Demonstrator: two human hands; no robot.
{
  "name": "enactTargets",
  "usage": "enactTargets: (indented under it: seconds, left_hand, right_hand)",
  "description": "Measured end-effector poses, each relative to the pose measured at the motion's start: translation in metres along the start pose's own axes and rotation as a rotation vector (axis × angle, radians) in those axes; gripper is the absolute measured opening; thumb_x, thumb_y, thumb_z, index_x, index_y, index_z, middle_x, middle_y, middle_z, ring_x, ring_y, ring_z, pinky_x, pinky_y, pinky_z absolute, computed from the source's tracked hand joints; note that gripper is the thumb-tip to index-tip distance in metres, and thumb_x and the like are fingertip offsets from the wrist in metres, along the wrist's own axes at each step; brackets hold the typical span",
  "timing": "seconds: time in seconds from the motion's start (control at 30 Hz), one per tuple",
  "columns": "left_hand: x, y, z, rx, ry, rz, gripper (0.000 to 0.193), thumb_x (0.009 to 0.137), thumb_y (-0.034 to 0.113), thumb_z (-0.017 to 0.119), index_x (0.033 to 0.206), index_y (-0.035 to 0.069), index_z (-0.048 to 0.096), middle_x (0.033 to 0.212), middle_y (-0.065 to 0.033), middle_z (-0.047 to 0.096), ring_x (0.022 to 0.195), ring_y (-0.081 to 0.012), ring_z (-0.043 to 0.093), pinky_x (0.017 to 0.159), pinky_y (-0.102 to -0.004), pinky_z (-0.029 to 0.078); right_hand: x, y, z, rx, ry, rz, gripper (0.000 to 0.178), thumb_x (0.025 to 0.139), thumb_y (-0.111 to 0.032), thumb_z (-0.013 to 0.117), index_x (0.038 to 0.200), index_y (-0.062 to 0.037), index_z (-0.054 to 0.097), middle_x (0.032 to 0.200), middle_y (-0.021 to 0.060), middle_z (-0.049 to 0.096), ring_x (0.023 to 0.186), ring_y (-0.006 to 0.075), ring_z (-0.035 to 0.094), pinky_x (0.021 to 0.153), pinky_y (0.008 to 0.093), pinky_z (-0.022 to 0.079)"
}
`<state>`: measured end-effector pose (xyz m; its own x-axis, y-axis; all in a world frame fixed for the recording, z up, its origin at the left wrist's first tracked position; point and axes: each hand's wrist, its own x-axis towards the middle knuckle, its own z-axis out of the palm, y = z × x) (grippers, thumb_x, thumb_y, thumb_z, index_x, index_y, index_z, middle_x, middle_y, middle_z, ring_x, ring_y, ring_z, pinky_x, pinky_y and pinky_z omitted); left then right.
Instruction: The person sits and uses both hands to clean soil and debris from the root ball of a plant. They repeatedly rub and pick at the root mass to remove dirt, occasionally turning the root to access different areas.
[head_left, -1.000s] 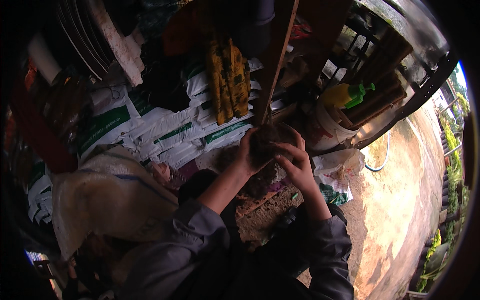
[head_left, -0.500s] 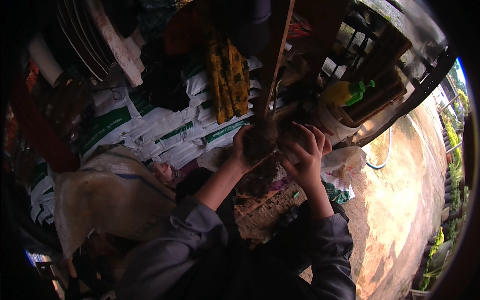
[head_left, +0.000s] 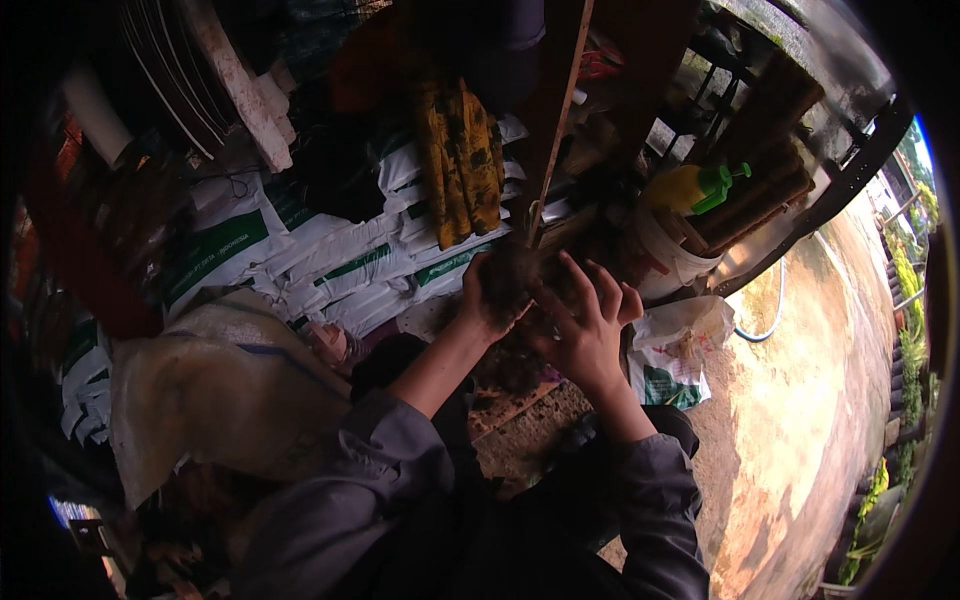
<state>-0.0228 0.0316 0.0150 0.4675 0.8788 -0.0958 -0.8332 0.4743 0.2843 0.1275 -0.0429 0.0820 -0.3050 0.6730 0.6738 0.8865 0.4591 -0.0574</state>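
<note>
Hands (head_left: pixel 590 338) w/ clump (head_left: pixel 508 280), axis unclr

- I hold a dark brown, rounded clump (head_left: pixel 508 275), matt and rough.
- My grey cloth left sleeve (head_left: pixel 395 440) looks smooth, faintly shiny.
- A bulky beige sack (head_left: pixel 220 395) looks woven and dull.
- Stacked white-and-green sacks (head_left: pixel 345 258) look like smooth plastic.
- The yellow-and-green spray bottle (head_left: pixel 676 190) looks plastic.

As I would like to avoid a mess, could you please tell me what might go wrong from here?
The dark clump might crumble or slip, as the left hand cups it while the right hand is spread open. The white and green bag lies close on the right hand's outer side, so a sideways swing might catch it.
</note>
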Motion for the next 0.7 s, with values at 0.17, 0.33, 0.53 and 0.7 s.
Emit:
enactTargets:
  seconds: [0.17, 0.33, 0.53, 0.7]
  left_hand:
    - [0.002, -0.001, -0.004, -0.056, 0.05, 0.064, 0.046, 0.093, 0.044, 0.034, 0.104, 0.007, 0.059, 0.091, -0.0084, 0.063, 0.079, -0.0233, 0.064, 0.067, -0.0346, 0.057]
    - [0.003, 0.002, -0.008, 0.01, 0.011, 0.002, 0.046, 0.093, 0.044, 0.032, 0.101, 0.008, 0.06, 0.09, -0.0071, 0.064, 0.08, -0.0218, 0.064, 0.068, -0.0338, 0.056]
    - [0.01, -0.006, -0.021, 0.052, 0.04, -0.009, 0.048, 0.093, 0.046, 0.03, 0.105, 0.01, 0.061, 0.095, -0.0061, 0.064, 0.085, -0.0218, 0.064, 0.076, -0.036, 0.055]
    - [0.007, -0.012, -0.009, 0.161, 0.141, -0.03, 0.047, 0.093, 0.046, 0.032, 0.111, 0.012, 0.06, 0.105, -0.0056, 0.062, 0.097, -0.0222, 0.061, 0.081, -0.0373, 0.052]
  right_hand:
    - [-0.002, -0.011, 0.005, -0.063, -0.086, 0.009, 0.043, 0.064, -0.04, 0.073, 0.104, -0.0268, 0.068, 0.143, 0.003, 0.04, 0.127, 0.0295, 0.036, 0.099, 0.0494, 0.016]
    - [-0.005, -0.007, 0.013, 0.04, -0.085, 0.002, 0.034, 0.066, -0.034, 0.069, 0.097, -0.0212, 0.066, 0.144, 0.0007, 0.038, 0.128, 0.0299, 0.033, 0.096, 0.055, 0.019]
    - [0.0, -0.007, 0.014, 0.057, -0.135, 0.015, 0.031, 0.065, -0.028, 0.069, 0.095, -0.0204, 0.066, 0.142, 0.0047, 0.04, 0.126, 0.031, 0.036, 0.094, 0.0555, 0.022]
    - [0.0, -0.007, 0.009, 0.035, -0.11, 0.003, 0.051, 0.061, -0.029, 0.073, 0.111, -0.0222, 0.064, 0.138, 0.0064, 0.043, 0.122, 0.03, 0.04, 0.096, 0.0492, 0.022]
